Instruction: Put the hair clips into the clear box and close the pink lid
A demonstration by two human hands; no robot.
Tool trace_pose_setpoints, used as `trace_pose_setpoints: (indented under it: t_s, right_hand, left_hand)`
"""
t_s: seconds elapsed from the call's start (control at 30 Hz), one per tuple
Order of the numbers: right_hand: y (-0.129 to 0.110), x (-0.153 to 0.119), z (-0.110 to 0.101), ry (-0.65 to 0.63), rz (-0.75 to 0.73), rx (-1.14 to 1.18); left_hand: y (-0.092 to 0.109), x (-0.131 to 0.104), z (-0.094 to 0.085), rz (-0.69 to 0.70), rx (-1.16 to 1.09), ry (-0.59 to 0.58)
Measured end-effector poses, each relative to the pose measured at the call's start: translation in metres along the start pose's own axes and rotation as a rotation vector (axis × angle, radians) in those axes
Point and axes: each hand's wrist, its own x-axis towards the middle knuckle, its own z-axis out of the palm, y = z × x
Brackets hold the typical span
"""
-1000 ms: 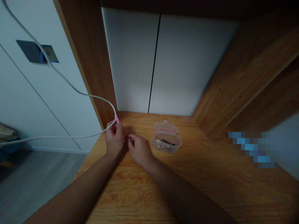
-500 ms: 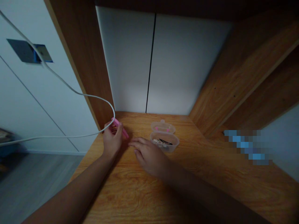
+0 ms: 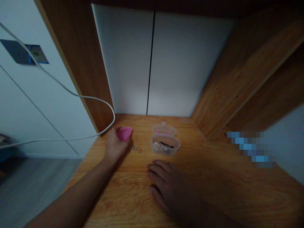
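My left hand [image 3: 114, 145] rests on the wooden desk [image 3: 133, 193] near its left edge and holds a small flat pink piece [image 3: 124, 133] between the fingers. Just right of that hand lie a few tiny rings [image 3: 137, 148] on the wood. My right hand [image 3: 168, 187] lies flat and open on the desk, nearer to me, holding nothing. Beyond it stands a small clear plastic box [image 3: 164, 144] with its lid [image 3: 163, 129] flipped back, with small dark and metallic bits inside.
A white cable [image 3: 71, 93] loops through the air at the left, past the desk's left edge. Wooden side panels [image 3: 78, 63] and a white back wall [image 3: 166, 63] enclose the desk. A blurred blue patch [image 3: 251, 147] sits at the right.
My right hand has pulled back from beside the left hand toward me and now lies flat. The pink piece has turned flat in my left hand, and the small rings are uncovered.
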Motion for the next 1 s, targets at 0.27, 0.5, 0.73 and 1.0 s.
trace_pose_setpoints:
  t_s: [0.27, 0.5, 0.73, 1.0]
  right_hand:
    - [-0.01, 0.039, 0.001, -0.044, -0.174, -0.017]
    - [0.064, 0.028, -0.04, 0.628, 0.049, -0.175]
    - [0.125, 0.016, -0.046, 0.383, 0.3, -0.029]
    - [0.105, 0.01, -0.042, 0.26, 0.168, 0.26]
  left_hand:
    - [-0.003, 0.001, -0.004, 0.067, 0.18, -0.104]
    - [0.016, -0.006, -0.003, 0.278, 0.136, -0.12]
    - [0.051, -0.036, -0.001, 0.402, -0.041, -0.447]
    - [0.066, -0.052, 0.008, 0.255, -0.18, -0.476]
